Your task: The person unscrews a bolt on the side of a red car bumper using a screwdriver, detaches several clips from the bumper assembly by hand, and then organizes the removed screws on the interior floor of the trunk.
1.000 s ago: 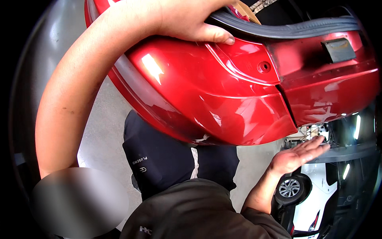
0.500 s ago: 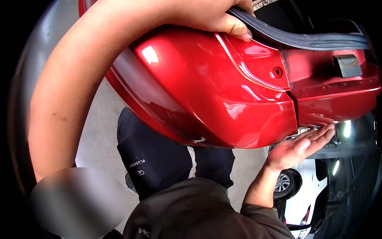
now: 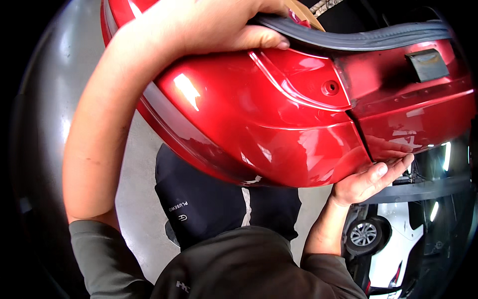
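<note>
A glossy red car rear panel [image 3: 224,109] stretches across the upper half of the head view, with a seam where it meets the red sill [image 3: 423,119] on the right. My left hand [image 3: 224,27] is closed over the panel's upper edge beside the dark rubber weatherstrip [image 3: 348,42]; the thumb lies on the red paint, and the other fingers are partly hidden. At the lower edge near the seam, my right hand [image 3: 366,184] rests palm up against the red bodywork. Its fingers are stretched out along the underside.
A grey metal bracket [image 3: 428,65] projects from the red sill. Behind my right arm is a white car [image 3: 393,249] with a silver-spoked wheel [image 3: 363,234]. Grey floor [image 3: 142,184] shows at left, and my dark-trousered legs [image 3: 224,204] are below the panel.
The view has shifted, with the panel sliding slightly left. My right hand has come up closer against the lower edge by the seam. My left hand stays on the upper edge.
</note>
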Available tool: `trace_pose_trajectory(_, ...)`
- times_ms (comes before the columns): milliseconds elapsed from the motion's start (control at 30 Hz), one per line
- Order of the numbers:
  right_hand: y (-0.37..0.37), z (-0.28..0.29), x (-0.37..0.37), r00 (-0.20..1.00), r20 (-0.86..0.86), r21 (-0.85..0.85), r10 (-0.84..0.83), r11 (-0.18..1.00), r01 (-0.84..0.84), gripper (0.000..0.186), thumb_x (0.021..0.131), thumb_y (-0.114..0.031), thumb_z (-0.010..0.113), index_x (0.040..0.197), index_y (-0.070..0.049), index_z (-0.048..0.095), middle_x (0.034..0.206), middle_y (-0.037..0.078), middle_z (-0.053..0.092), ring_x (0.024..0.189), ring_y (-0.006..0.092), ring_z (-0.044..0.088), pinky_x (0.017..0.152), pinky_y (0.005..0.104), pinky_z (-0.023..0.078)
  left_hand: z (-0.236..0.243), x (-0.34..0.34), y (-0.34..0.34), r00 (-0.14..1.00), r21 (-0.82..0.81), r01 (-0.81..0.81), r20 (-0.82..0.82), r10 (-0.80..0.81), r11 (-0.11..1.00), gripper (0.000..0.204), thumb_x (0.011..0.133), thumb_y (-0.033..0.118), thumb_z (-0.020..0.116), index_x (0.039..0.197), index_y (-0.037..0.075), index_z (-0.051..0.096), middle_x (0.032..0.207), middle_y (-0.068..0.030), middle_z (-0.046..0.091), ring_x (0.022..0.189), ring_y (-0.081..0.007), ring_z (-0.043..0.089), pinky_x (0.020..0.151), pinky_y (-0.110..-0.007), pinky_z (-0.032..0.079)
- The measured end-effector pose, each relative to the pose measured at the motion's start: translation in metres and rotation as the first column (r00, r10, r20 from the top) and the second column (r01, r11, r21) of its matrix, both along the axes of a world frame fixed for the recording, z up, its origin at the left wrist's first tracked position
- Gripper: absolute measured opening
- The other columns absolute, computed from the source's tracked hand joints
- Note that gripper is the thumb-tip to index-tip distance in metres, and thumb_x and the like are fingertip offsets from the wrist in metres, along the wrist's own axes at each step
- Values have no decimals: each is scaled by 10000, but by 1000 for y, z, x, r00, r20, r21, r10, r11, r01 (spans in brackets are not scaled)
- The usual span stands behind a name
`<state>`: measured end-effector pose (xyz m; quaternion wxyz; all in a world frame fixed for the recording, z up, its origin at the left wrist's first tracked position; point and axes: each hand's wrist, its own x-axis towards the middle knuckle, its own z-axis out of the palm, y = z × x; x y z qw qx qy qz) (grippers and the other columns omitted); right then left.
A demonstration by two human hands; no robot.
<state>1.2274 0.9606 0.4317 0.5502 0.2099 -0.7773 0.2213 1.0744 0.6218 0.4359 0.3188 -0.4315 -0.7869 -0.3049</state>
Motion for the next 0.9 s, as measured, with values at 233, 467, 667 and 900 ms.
trace_pose_trajectory(233, 5, 6, 1, 994, -81, -7, 80, 997, -81, 697, 1077, -302, 442, 1645, 8, 182, 1654, 204, 287, 1521, 327, 288, 1256, 483, 224, 9, 30, 25, 911, 118, 69, -411, -15, 991, 405, 729, 11, 764, 1128, 64, 718, 1026, -75, 709, 1004, -314, 670, 884, -425, 559)
trace_pose_trajectory(467, 21, -18, 24, 996, -21, 88, -85, 992, 86, 696, 1050, -219, 400, 1622, 84, 145, 1721, 231, 110, 1591, 366, 153, 1288, 486, 160, -8, 60, 80, 894, -86, -70, -448, 24, 994, 457, 771, 92, 719, 1227, 116, 739, 1306, 11, 677, 851, -210, 552, 779, -332, 505)
trace_pose_trajectory(667, 35, -20, 27, 998, -56, 119, 37, 992, -30, 690, 1022, -177, 421, 1612, 81, 175, 1698, 261, 140, 1585, 382, 161, 1290, 492, 146, 1, 77, 86, 935, -139, -124, -347, 69, 982, 449, 799, 94, 706, 1247, 106, 730, 1309, 17, 681, 883, -215, 539, 809, -332, 510)
trace_pose_trajectory(900, 70, -45, 41, 998, -18, -32, -58, 998, 57, 545, 1003, -176, 533, 1463, 87, 405, 1460, 259, 460, 1321, 365, 493, 1188, 536, 336, 24, 81, 98, 964, -221, -134, -255, 76, 966, 376, 802, 89, 715, 1178, 110, 730, 1188, -9, 681, 980, -235, 616, 896, -365, 516)
